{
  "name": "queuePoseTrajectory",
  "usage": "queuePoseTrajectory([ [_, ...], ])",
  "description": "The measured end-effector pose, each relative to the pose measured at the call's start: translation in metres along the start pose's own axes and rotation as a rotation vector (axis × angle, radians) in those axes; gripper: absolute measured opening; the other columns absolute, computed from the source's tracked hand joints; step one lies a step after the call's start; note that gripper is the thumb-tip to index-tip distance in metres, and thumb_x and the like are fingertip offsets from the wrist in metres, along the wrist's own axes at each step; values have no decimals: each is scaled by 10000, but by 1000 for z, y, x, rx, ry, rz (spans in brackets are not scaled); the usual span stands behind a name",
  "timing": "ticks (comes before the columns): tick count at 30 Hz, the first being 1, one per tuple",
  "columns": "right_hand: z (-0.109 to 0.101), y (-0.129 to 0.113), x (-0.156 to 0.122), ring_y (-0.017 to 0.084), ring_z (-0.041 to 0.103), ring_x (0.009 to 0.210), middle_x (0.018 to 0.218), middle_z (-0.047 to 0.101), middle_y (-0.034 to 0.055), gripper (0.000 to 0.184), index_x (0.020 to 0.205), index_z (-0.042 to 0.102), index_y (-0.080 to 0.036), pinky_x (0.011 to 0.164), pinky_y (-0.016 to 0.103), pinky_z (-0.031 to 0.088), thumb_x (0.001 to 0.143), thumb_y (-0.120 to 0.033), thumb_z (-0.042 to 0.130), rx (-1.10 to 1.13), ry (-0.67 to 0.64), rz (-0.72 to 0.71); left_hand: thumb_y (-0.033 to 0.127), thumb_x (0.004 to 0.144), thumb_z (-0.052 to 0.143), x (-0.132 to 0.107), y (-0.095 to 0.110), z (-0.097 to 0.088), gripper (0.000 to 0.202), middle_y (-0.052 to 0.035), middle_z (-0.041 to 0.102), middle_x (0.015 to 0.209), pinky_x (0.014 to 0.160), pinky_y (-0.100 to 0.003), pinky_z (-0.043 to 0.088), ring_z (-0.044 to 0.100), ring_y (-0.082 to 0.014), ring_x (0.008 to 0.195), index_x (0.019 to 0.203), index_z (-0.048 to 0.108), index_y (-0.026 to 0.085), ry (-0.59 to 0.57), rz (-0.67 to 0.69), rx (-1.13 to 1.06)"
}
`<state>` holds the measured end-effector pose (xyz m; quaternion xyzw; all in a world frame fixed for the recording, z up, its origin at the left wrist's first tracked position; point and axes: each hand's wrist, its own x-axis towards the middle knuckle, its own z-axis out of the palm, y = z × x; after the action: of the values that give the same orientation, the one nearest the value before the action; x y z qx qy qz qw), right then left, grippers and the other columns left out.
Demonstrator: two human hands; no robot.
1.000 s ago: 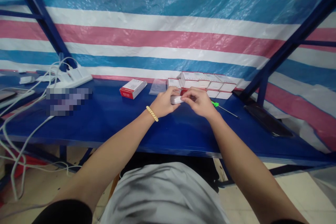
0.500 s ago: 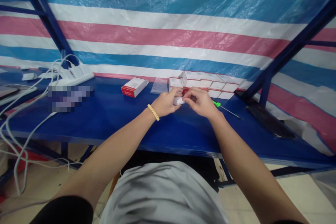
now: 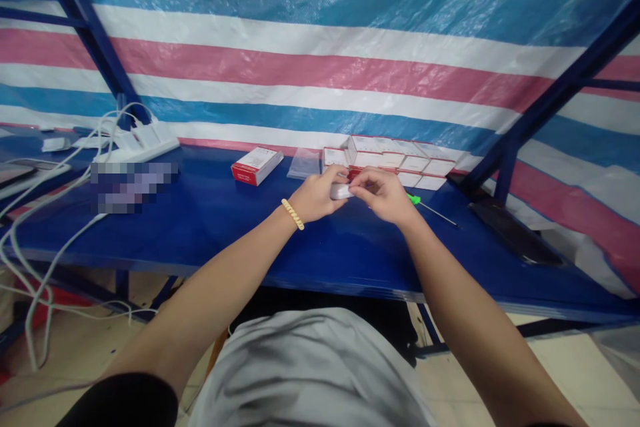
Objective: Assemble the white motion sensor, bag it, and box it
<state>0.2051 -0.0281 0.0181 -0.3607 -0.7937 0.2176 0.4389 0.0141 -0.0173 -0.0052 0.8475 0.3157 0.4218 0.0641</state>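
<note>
A small white box-like item (image 3: 340, 191) is held between both hands just above the blue table (image 3: 210, 227). My left hand (image 3: 315, 197), with a beaded bracelet on its wrist, is closed around the item's left end. My right hand (image 3: 383, 195) pinches its right end with curled fingers. Right behind the hands stands a row of several red-and-white boxes (image 3: 395, 160).
A single red-and-white box (image 3: 257, 165) and a clear plastic bag (image 3: 305, 163) lie at the back left of the hands. A green-handled screwdriver (image 3: 430, 208) lies to the right, a dark phone (image 3: 513, 233) further right. A white power strip (image 3: 135, 147) with cables sits at the left.
Both hands have stayed on the small white item with only slight finger shifts. The view has tilted a little.
</note>
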Motion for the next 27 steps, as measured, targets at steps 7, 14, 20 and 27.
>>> queuePoseTrajectory([
  [7, -2, 1, 0, 76, 460, 520, 623, 550, -25, 216, 757, 630, -158, 511, 252, 350, 702, -346, 720, 145, -61, 141, 218, 748, 739, -1, -1, -1, 473, -71, 718, 1067, 817, -293, 542, 699, -204, 990, 1142, 478, 192, 0, 70, -35],
  [14, -5, 3, 4, 63, 472, 538, 637, 577, -27, 356, 710, 600, -162, 484, 227, 338, 562, -390, 830, 316, -66, 260, 234, 734, 746, -1, 1, -3, 273, -19, 720, 911, 723, -271, 531, 689, -157, 792, 964, 605, 195, 38, 173, -27],
  [20, -4, 2, 4, 42, 414, 457, 568, 546, -51, 398, 681, 570, -171, 401, 207, 278, 523, -401, 853, 415, -82, 350, 278, 775, 712, 0, 3, -4, 186, -42, 733, 931, 788, -314, 552, 695, -168, 848, 938, 671, 198, 88, 273, -136],
  [27, -3, -3, 5, 42, 437, 444, 572, 550, -51, 408, 703, 571, -172, 371, 190, 273, 504, -381, 859, 546, -95, 480, 262, 791, 706, 0, 4, -4, 174, -43, 736, 931, 795, -298, 569, 698, -157, 848, 953, 687, 202, 185, 400, -136],
])
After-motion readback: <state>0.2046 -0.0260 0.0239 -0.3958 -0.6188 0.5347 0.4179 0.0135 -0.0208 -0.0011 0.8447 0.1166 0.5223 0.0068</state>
